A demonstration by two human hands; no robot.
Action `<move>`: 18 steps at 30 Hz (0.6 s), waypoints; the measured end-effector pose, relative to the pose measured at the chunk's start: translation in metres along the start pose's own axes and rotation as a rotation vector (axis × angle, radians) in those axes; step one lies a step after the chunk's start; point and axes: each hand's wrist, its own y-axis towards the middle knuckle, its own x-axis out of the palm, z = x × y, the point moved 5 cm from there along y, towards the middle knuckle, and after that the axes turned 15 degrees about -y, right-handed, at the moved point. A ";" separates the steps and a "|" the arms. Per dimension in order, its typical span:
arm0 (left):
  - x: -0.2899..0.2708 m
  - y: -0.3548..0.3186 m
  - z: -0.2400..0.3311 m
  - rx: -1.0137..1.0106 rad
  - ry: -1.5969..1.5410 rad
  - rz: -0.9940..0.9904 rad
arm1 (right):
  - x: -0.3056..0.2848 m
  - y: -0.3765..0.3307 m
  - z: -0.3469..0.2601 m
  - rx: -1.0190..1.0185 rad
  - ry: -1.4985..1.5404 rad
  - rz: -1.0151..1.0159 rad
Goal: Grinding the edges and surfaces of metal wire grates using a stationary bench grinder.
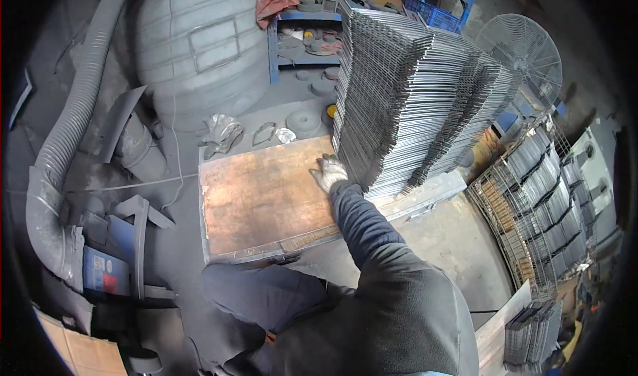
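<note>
The worktable [259, 203] has a worn metal top, rust-brown and matt, scuffed paler near its middle. On its right end, the stack of wire grids [405, 97] is bare grey metal with a dull sheen. At the stack's foot, the gloved hand [330, 172] wears grubby knitted cloth. Left of the table, the ribbed hose [66, 130] looks like dusty grey plastic.

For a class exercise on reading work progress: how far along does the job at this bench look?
Done: a tall stack of grey wire grids stands on the bench, more in the wire cart. In hand: one gloved hand, which one is unclear, touches the stack's base. Left: the rust-brown flat metal plate holds no grid; the remaining amount cannot be judged.
</note>
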 end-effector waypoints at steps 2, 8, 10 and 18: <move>0.007 -0.004 -0.006 0.019 -0.075 -0.010 | -0.007 -0.011 0.003 -0.021 -0.085 0.008; 0.017 -0.012 0.028 -0.070 -0.210 -0.220 | -0.128 -0.067 -0.072 -0.344 0.308 -0.100; 0.023 -0.008 0.054 -0.080 -0.263 -0.276 | -0.247 -0.090 -0.079 -0.525 0.447 0.059; 0.113 0.028 0.251 0.299 -0.619 -0.766 | -0.559 -0.083 0.153 -0.152 0.258 1.220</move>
